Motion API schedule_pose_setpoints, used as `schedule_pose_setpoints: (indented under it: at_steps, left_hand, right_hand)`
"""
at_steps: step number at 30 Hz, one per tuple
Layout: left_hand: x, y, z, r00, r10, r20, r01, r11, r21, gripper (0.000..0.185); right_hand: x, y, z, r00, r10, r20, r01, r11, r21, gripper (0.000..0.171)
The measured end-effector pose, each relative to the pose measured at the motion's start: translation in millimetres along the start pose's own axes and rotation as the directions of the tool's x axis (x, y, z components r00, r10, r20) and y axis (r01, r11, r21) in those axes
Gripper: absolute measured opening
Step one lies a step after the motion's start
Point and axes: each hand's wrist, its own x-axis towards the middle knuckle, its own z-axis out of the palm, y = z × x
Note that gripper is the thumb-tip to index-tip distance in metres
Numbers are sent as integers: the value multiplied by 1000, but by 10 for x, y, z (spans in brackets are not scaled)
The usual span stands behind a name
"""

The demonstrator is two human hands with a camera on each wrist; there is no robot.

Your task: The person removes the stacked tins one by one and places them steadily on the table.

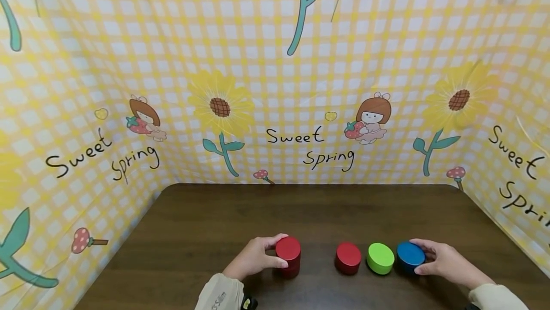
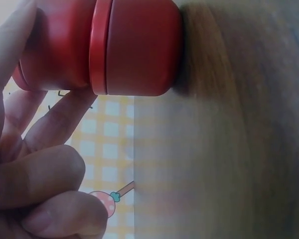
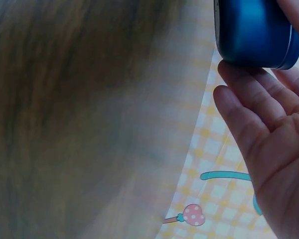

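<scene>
My left hand (image 1: 257, 256) grips a round red tin (image 1: 288, 248) between thumb and fingers. That tin stands on top of a second red tin (image 2: 142, 47), whose base meets the table in the left wrist view. Over on the right, my right hand (image 1: 447, 262) pinches a blue tin (image 1: 410, 254) by its sides, thumb in front and fingers behind. In the right wrist view the blue tin's base looks slightly raised off the tabletop. A bright green tin (image 1: 380, 258) sits just left of the blue one, and another red tin (image 1: 348, 258) is left of the green.
The tins are spread along the near part of a dark brown wooden table (image 1: 266, 209). A yellow-and-white checked cloth (image 1: 292, 85) with flowers, figures and lettering hangs behind the table and along both sides.
</scene>
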Motion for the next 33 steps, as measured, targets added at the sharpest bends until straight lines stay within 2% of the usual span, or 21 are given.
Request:
schedule_pose_setpoints:
  at_steps: [14,22,29,33]
  left_hand:
    - [3,10,-14,1000,12,-2,-12,1000,-8,65]
    - [6,0,-15,1000,-3,6,3,1000,-1,64]
    - [7,-7,-2,1000,17,9,-17,1000,-9,65]
    - [3,7,-5,1000,7,6,-7,1000,-6,64]
  right_hand:
    - [9,-40,23,1000,-1,9,1,998,-55,72]
    - [-5,-13,41,1000,-1,21,2,999,-45,70]
    - [-12,19,10,999,32,39,-32,999,-8,69]
    - [-8,23,-11,998,50,43,-50,999,-8,71]
